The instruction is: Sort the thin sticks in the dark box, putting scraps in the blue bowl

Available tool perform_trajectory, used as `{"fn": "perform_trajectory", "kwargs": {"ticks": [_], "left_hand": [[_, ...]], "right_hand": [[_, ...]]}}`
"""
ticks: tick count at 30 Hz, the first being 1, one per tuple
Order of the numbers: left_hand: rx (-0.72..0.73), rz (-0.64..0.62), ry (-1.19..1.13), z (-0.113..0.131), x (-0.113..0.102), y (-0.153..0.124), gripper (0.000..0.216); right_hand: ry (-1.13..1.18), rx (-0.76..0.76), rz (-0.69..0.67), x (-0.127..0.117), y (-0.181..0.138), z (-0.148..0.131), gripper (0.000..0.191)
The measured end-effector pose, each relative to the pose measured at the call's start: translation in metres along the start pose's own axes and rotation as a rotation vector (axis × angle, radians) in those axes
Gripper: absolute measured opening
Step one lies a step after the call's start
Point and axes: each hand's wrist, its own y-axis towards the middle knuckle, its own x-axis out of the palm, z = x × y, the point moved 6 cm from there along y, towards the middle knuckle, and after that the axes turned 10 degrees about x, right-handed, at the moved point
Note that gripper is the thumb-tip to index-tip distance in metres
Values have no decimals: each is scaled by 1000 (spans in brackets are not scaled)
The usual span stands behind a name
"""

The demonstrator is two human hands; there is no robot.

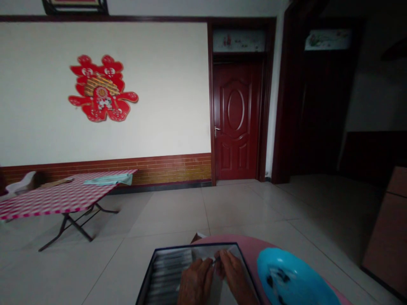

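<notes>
Both hands are over a shallow dark-rimmed box [154, 256] with a pale inside, at the bottom of the head view. My left hand [195, 283] is closed, its fingertips pinching one end of a small slim object [215, 261] with a silvery part and a dark part. My right hand [233, 275] pinches the dark end of the same object. Its exact kind is too small and blurred to tell. Left of my hands, a row of slim grey and dark rods [170, 273] lies side by side in the box.
The box rests on a pink round table [246, 243]. To its right stands a blue plastic basin [297, 271] with small black and clear pieces [280, 276] in it. A folding table [63, 197] with a checked cover is at the left. A red door [237, 161] stands beyond.
</notes>
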Motion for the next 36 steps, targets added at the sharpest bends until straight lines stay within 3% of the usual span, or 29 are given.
{"fn": "perform_trajectory", "kwargs": {"ticks": [5, 11, 19, 27, 33, 36], "left_hand": [[-12, -45, 14, 2, -4, 6, 35], [-103, -184, 79, -2, 0, 6, 29], [59, 62, -66, -4, 6, -5, 36], [119, 75, -171, -4, 10, -7, 37], [95, 76, -153, -14, 11, -11, 37], [109, 100, -116, -16, 10, -12, 36]], "right_hand": [[112, -43, -105, 5, -6, -8, 48], [382, 87, 48, -12, 1, -3, 48], [702, 144, -19, -5, 4, 7, 38], [386, 107, 21, 4, 2, 1, 30], [107, -176, 89, 1, -12, -22, 28], [95, -218, 122, -4, -16, -29, 21]]}}
